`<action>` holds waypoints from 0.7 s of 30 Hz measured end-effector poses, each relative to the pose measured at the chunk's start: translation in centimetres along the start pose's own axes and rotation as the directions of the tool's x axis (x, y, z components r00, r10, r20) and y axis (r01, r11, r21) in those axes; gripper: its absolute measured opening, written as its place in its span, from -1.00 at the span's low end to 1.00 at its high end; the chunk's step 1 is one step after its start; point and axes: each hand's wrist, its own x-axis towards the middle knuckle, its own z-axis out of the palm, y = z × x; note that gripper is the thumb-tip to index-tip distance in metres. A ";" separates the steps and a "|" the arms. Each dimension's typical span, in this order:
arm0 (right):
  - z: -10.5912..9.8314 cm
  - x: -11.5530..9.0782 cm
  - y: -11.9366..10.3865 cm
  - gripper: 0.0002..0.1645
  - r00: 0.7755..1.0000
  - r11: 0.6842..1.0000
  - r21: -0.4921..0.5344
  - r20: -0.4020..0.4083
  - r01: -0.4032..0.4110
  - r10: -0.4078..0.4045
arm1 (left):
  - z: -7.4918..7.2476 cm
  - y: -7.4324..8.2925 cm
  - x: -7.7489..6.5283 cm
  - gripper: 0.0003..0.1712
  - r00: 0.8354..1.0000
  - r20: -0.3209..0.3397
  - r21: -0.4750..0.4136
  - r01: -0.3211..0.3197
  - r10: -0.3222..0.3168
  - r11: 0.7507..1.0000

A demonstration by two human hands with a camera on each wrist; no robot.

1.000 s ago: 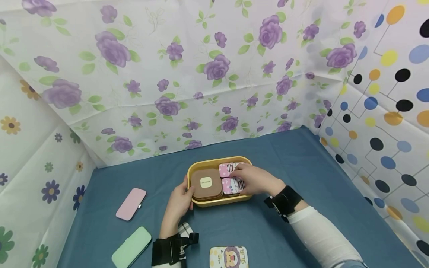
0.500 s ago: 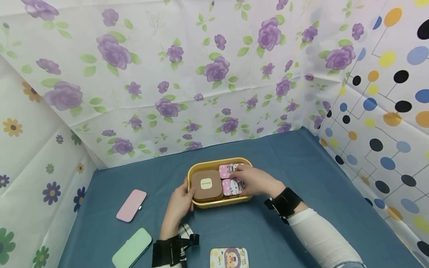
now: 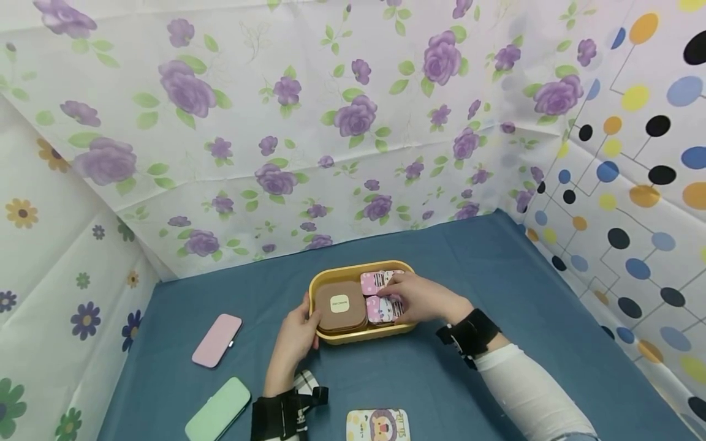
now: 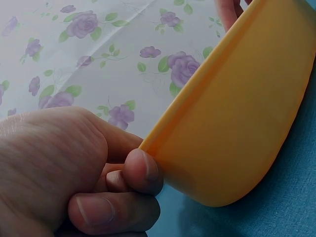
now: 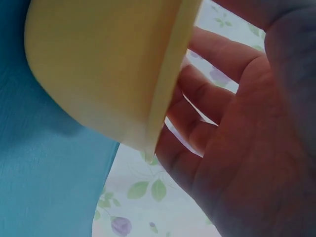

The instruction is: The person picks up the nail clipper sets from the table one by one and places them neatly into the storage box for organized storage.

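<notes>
In the head view a yellow basket [image 3: 358, 336] stands on the blue cloth. My left hand [image 3: 295, 331] grips its left end, thumb inside the rim and fingers outside; the left wrist view shows that hand on the yellow wall [image 4: 232, 113]. Inside lies a brown square case [image 3: 342, 315] with a cream label. Beside it are two small pink patterned tins, a far tin [image 3: 371, 282] and a near tin [image 3: 380, 310]. My right hand [image 3: 427, 298] reaches over the right end and holds the near tin between finger and thumb. Its fingertips are hidden behind the wall in the right wrist view.
A pink case [image 3: 217, 340] and a green case [image 3: 218, 409] lie on the left of the blue cloth. Near the front edge is a lion-printed tin [image 3: 378, 425]. A black-and-white checked item [image 3: 305, 382] is partly covered by my left wrist. Patterned sheets [image 3: 353, 153] wall the back and sides.
Both hands keep their places at the basket, and the tins stay where they were. The whole head view has shifted very slightly.
</notes>
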 end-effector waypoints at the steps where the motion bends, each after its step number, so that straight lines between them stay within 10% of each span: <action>1: 0.0 0.0 0.0 -0.29 1.000 1.000 0.005 0.002 0.002 -0.002 | 0.0 0.0 0.0 -0.22 1.000 0.002 -0.002 0.001 -0.001 1.000; 21: 0.3 -0.7 -0.1 -0.46 0.997 0.994 0.110 -0.075 0.010 -0.001 | 0.0 0.1 -0.1 -0.21 1.000 -0.001 0.004 -0.001 0.001 1.000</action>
